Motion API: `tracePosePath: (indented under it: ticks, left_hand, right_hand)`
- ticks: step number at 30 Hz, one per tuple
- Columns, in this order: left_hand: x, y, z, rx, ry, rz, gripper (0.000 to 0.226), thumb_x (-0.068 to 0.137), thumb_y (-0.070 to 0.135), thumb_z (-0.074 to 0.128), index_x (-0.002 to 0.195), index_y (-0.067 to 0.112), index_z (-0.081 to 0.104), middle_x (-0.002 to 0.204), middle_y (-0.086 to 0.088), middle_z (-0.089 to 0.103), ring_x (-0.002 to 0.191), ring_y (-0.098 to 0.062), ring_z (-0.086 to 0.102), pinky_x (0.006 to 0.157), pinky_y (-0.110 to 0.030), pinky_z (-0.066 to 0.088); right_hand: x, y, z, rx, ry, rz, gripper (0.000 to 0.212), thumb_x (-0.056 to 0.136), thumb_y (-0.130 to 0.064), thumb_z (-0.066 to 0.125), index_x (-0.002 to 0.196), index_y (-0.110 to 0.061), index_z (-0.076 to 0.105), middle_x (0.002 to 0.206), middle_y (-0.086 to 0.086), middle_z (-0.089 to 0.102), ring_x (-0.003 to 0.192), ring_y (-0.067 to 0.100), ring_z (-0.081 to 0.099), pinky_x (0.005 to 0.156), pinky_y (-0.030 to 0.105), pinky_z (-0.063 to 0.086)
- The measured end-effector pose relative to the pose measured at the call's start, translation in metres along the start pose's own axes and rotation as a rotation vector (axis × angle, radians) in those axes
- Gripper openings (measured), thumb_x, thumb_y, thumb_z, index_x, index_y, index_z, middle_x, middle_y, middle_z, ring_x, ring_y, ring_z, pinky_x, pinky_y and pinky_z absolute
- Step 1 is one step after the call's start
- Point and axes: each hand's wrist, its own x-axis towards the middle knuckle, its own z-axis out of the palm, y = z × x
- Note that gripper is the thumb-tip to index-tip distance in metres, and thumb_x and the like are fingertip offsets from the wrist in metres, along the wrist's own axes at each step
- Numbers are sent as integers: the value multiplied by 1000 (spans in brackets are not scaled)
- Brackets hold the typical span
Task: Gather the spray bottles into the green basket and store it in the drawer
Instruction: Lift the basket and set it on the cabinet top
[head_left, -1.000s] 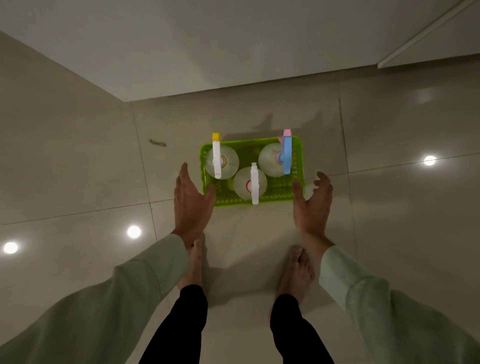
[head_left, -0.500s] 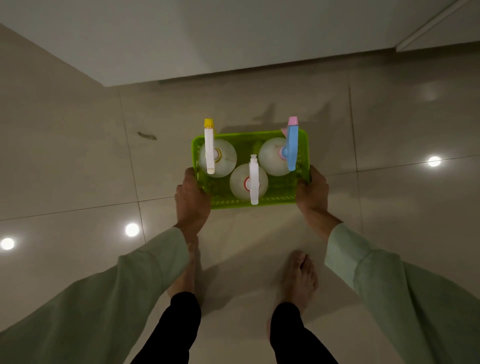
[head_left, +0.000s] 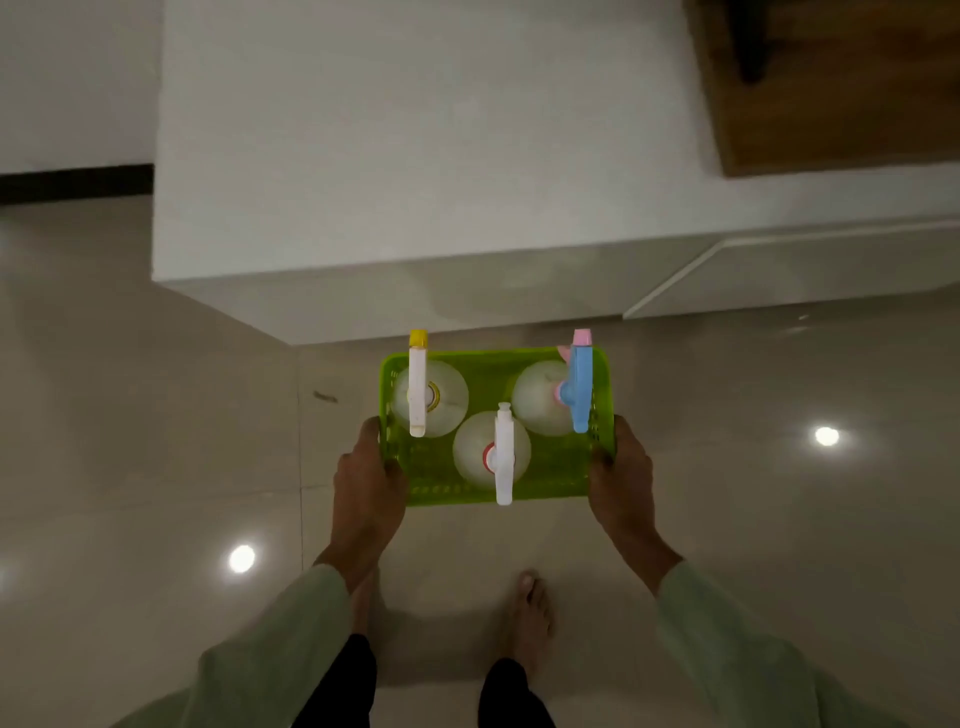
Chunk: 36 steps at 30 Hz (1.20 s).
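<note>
A bright green basket (head_left: 483, 364) hangs in the air in front of me, above the tiled floor. My left hand (head_left: 366, 486) grips its left rim and my right hand (head_left: 621, 486) grips its right rim. Three clear spray bottles stand inside. One with a white head and yellow nozzle (head_left: 418, 384) is at the back left. One with a blue head and pink nozzle (head_left: 582, 387) is at the back right. A white-headed one with a red collar (head_left: 503, 457) stands at the front middle.
A low white cabinet (head_left: 415, 156) stands just beyond the basket, its drawer front (head_left: 805, 270) to the right showing a slanted seam. A brown wooden surface (head_left: 841, 88) lies at the top right. My bare feet stand on the glossy tiles below the basket.
Both hands closed on the basket's sides and lifted it off the floor. The view has tilted up, so the white cabinet's top now shows.
</note>
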Motion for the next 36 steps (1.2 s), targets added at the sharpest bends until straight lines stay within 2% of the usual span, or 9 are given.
tracePosePath:
  ticks: [3,6,10,12,14,18,22,27,36]
  left_hand:
    - [-22,48,-40,-16,14,4,45,84,-7,45,124,12,53,88,-13,71,73,-34,66,63,-44,57]
    - [-37,89,-76,-45,23,18,43,84,-8,45,120,12,55,89,-13,71,77,-34,67,64,-48,58]
    - [-39,129,-122,-69,23,40,43,81,-9,45,115,14,57,87,-12,71,69,-30,68,55,-45,60]
    - [-30,143,-143,-95,20,43,43,81,-10,45,114,14,58,87,-11,70,64,-25,68,44,-34,58]
    - [-15,155,-160,-109,20,44,46,80,-11,45,117,13,57,87,-9,67,62,-20,67,39,-26,55]
    - [24,167,-187,-141,4,30,49,81,-12,45,122,13,54,95,-15,68,62,-34,72,48,-47,60]
    - [72,172,-202,-123,19,0,48,83,-9,45,126,11,53,106,-19,66,68,-40,72,54,-50,61]
    - [122,174,-203,-122,-10,-45,47,86,-5,50,130,11,51,117,-21,62,78,-43,70,59,-51,61]
    - [161,168,-190,-114,-19,-101,47,86,-4,51,131,11,50,121,-20,60,84,-43,69,59,-49,62]
  right_hand:
    - [-9,-50,-54,-9,-25,-61,35,80,14,42,101,-7,60,71,6,60,62,21,51,51,29,34]
    - [-12,-90,-94,-10,-37,-139,35,79,16,44,99,-8,60,68,1,57,61,21,50,50,18,35]
    - [-6,-135,-126,6,-60,-171,39,82,13,45,100,-17,62,68,-8,56,62,10,52,51,20,36]
    - [0,-157,-131,11,-75,-191,36,83,10,45,91,-24,57,67,-7,55,60,8,51,51,16,38]
    - [10,-178,-131,23,-79,-212,36,84,8,46,82,-27,51,65,-6,53,58,8,49,50,17,36]
    - [37,-215,-115,32,-90,-197,28,83,7,43,83,-19,53,71,3,58,66,25,56,56,33,46]
    - [68,-244,-89,52,-140,-140,27,82,6,38,94,-9,57,89,18,66,81,40,68,66,56,61]
    - [110,-264,-54,20,-148,-63,34,83,6,36,103,-10,58,99,21,67,87,43,68,69,59,61]
    - [135,-274,-29,34,-110,-58,32,82,11,36,102,-5,55,94,17,63,91,44,64,71,61,59]
